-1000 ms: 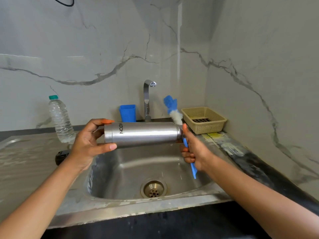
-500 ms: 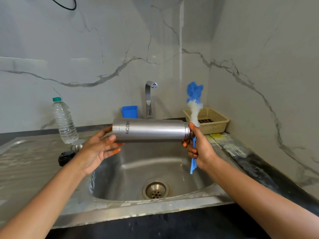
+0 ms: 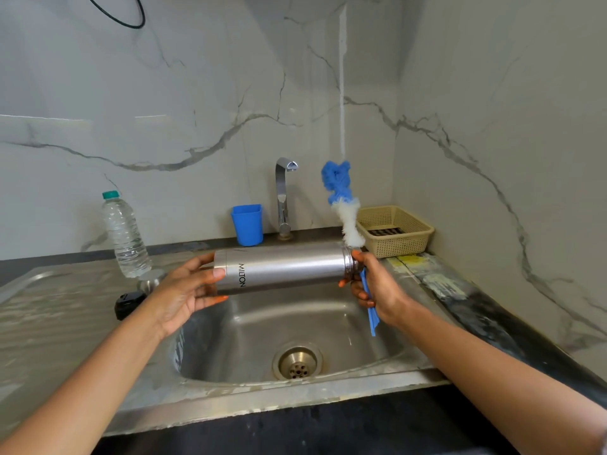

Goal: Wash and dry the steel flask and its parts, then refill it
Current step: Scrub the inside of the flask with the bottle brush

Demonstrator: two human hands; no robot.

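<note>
Above the sink [image 3: 262, 395] the flask [image 3: 285, 267] lies horizontal, mouth rightward; left hand [image 3: 184, 290] grips its base, right hand [image 3: 377, 287] the brush [image 3: 341, 198].

The right hand [image 3: 381, 290] hides the mouth of the flask [image 3: 285, 269] and part of the brush handle [image 3: 370, 315], the left hand [image 3: 184, 290] half covers a black cap [image 3: 126, 303] at nine o'clock, and the top edge cuts a black cable [image 3: 133, 24] at eleven o'clock.

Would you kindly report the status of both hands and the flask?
Left hand grips flask base. Right hand holds bottle brush, head up, outside flask. Flask level above sink. No water seen from tap.
</note>
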